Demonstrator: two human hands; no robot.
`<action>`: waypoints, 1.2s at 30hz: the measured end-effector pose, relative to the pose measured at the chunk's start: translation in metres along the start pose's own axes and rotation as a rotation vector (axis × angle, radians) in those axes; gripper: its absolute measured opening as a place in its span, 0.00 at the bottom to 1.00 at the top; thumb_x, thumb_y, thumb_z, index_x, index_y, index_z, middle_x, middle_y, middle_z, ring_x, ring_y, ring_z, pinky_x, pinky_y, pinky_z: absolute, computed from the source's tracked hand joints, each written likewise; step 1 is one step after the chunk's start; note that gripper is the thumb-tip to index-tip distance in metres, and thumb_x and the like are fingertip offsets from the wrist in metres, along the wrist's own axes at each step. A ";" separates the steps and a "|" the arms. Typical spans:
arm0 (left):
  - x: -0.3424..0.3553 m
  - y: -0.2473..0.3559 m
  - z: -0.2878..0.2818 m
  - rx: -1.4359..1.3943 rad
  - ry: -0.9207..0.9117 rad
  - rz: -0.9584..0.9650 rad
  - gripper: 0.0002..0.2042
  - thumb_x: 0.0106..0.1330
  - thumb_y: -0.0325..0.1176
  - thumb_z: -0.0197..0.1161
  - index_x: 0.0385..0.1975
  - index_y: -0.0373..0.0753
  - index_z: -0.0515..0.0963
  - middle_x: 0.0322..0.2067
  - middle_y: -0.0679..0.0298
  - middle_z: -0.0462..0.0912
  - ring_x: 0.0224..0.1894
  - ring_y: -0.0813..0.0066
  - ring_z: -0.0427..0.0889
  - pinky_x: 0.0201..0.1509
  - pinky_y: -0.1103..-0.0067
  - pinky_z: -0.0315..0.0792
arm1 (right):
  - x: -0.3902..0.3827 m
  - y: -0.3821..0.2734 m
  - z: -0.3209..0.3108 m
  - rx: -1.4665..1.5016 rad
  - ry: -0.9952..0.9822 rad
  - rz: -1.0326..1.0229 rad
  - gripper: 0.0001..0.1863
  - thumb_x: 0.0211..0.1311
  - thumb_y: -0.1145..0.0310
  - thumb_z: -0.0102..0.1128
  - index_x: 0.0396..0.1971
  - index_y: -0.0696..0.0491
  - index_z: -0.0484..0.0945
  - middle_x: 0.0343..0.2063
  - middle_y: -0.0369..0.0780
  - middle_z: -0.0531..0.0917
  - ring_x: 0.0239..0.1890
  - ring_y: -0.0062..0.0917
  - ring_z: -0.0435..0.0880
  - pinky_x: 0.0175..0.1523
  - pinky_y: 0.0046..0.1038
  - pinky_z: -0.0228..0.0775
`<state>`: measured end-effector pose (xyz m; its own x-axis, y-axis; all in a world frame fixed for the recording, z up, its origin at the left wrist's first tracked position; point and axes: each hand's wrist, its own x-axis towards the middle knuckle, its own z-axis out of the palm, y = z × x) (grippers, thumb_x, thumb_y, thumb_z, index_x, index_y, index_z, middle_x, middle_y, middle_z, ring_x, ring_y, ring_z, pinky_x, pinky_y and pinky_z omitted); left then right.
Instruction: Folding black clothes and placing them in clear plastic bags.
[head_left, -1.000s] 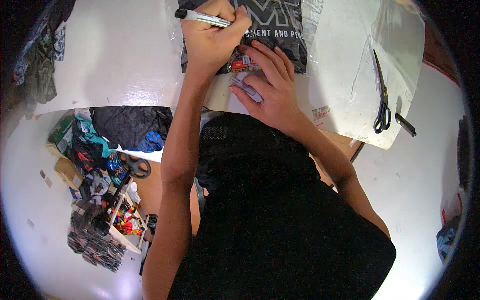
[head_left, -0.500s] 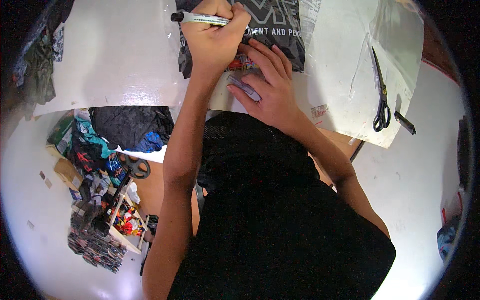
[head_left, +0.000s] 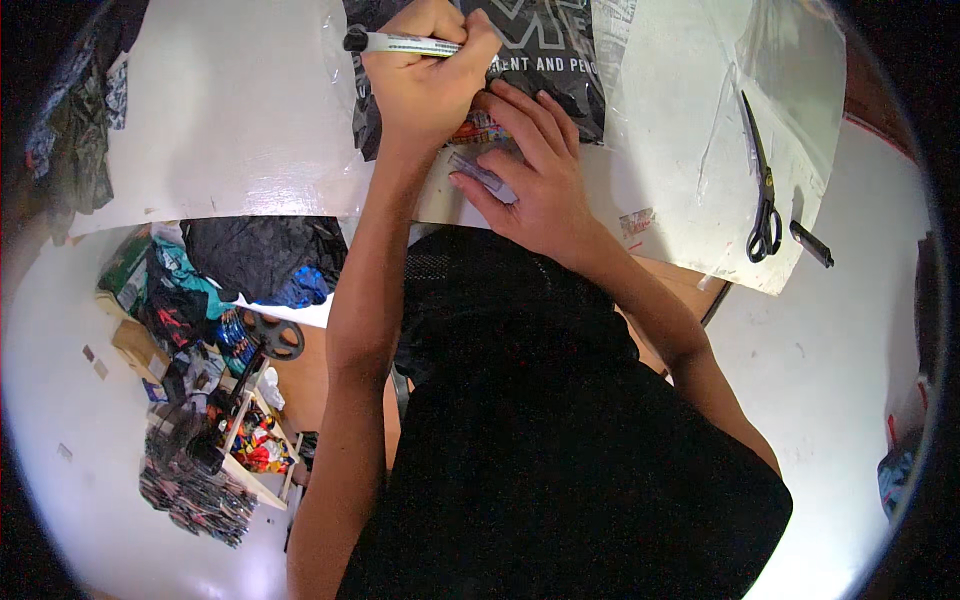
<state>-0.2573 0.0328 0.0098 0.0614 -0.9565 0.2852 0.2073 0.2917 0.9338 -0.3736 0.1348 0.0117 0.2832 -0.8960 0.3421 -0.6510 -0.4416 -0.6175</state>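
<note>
A white marker (head_left: 410, 44) with a black end is pinched in my left hand (head_left: 425, 85), its black end pointing left. That hand rests on a dark printed garment or pack (head_left: 570, 100) with pale lettering, inside clear plastic; the marker's tip is hidden behind my fingers. My right hand (head_left: 540, 180) lies open, fingers stretched across the near edge of the pack. Below its fingers shows a small colourful printed patch (head_left: 480, 128). Beside the right thumb is a small clear plastic piece (head_left: 472, 170), partly covered.
Black scissors (head_left: 764, 190) and a short black object (head_left: 811, 244) lie at the right of the white table (head_left: 240, 120), near clear plastic film (head_left: 790, 100). Dark cloth (head_left: 80, 160) hangs at the far left. Clothes (head_left: 260, 255) and bundled packs (head_left: 195, 480) sit lower left.
The pack has shifted slightly left in view, and my right hand with it. My left hand keeps its grip on the marker in nearly the same spot.
</note>
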 end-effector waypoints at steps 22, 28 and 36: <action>0.010 0.021 -0.042 0.042 0.115 0.038 0.14 0.61 0.16 0.64 0.21 0.38 0.66 0.21 0.61 0.77 0.19 0.80 0.76 0.14 0.85 0.65 | 0.000 0.001 -0.001 0.023 -0.004 0.005 0.13 0.52 0.60 0.70 0.22 0.54 0.80 0.61 0.41 0.73 0.68 0.34 0.66 0.70 0.46 0.52; -0.004 0.048 -0.058 -0.013 0.278 -0.048 0.15 0.60 0.16 0.64 0.20 0.39 0.64 0.21 0.58 0.78 0.13 0.81 0.72 0.12 0.87 0.63 | 0.001 0.000 -0.003 0.054 0.045 -0.004 0.12 0.52 0.63 0.71 0.20 0.54 0.79 0.60 0.40 0.75 0.67 0.34 0.68 0.70 0.45 0.53; -0.020 0.067 -0.031 -0.117 0.263 -0.116 0.15 0.64 0.19 0.63 0.19 0.37 0.64 0.18 0.61 0.75 0.12 0.82 0.70 0.13 0.85 0.60 | -0.006 0.003 -0.012 0.151 0.173 -0.072 0.13 0.48 0.65 0.76 0.27 0.53 0.79 0.53 0.40 0.80 0.60 0.38 0.73 0.63 0.42 0.62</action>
<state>-0.2139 0.0717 0.0602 0.2779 -0.9556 0.0982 0.3376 0.1929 0.9213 -0.3855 0.1390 0.0159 0.1918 -0.8461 0.4973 -0.5167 -0.5179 -0.6818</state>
